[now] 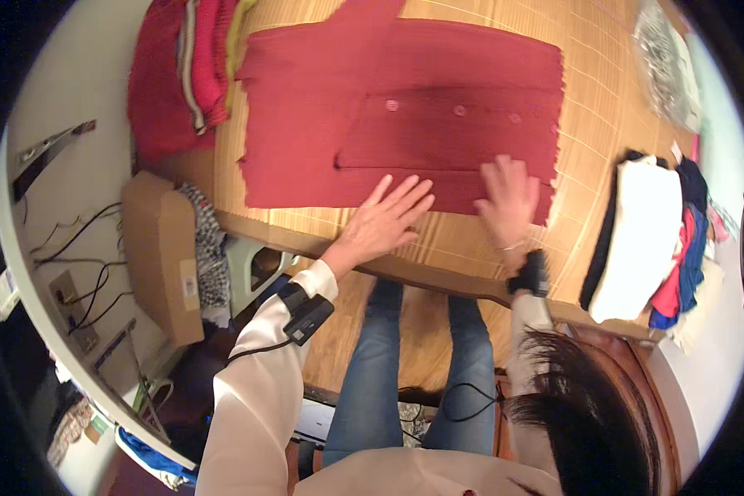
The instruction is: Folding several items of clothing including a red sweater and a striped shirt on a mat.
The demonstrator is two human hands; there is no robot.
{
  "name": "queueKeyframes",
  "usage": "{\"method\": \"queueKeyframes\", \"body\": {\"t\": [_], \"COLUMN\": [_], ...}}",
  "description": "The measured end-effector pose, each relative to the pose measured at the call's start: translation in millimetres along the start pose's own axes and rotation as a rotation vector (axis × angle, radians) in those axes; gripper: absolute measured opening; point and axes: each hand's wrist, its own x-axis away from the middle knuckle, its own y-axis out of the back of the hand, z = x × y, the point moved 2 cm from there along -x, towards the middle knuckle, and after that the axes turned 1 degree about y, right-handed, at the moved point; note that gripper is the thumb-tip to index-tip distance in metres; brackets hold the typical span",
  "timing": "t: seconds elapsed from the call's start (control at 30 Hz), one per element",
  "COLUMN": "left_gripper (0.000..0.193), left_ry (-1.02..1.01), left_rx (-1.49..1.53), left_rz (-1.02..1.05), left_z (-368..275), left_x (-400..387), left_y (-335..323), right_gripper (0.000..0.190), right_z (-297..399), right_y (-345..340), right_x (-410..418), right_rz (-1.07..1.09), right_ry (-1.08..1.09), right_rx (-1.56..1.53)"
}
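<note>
A red buttoned garment (322, 124) with scalloped edges lies folded and spread on a bamboo mat (589, 124) in front of me. My left hand (390, 220) rests at the garment's near edge, palm down with its fingers apart. To its right, my right hand (509, 198) is over the near right part of the garment, blurred, with fingers spread. Neither hand grips the cloth. Several round buttons run across the garment's right half, beyond my hands. A sleeve-like strip of the same red cloth reaches towards the far edge of the view.
Folded red and pink clothes (167, 80) lie at the far left. A cardboard box (161, 248) and a checked cloth (208, 248) stand below them. On the right are a folded white garment (638, 235), other clothes and a clear plastic bag (660, 68). A wooden edge borders the mat near my legs.
</note>
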Motion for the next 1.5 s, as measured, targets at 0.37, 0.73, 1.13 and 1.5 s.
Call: {"method": "queueKeyframes", "body": {"t": [0.37,0.73,1.13,1.5], "left_gripper": [0.08,0.078,0.077,0.081], "left_ry": [0.409,0.421,0.498,0.678], "left_rx": [0.045,0.044,0.044,-0.021], "left_rz": [-0.231,-0.223,-0.185,-0.211], "left_z": [54,41,97,87], "left_x": [116,142,133,127], "left_y": [33,39,44,51], "right_gripper": [0.035,0.062,0.042,0.022], "right_z": [-46,83,51,-3], "right_y": [51,28,49,-13], "right_x": [-66,-347,-359,-374], "right_rz": [-0.306,0.182,0.167,0.239], "right_ry": [-0.245,-0.627,-0.735,-0.864], "right_rx": [-0.349,-0.707,-1.838,-1.85]}}
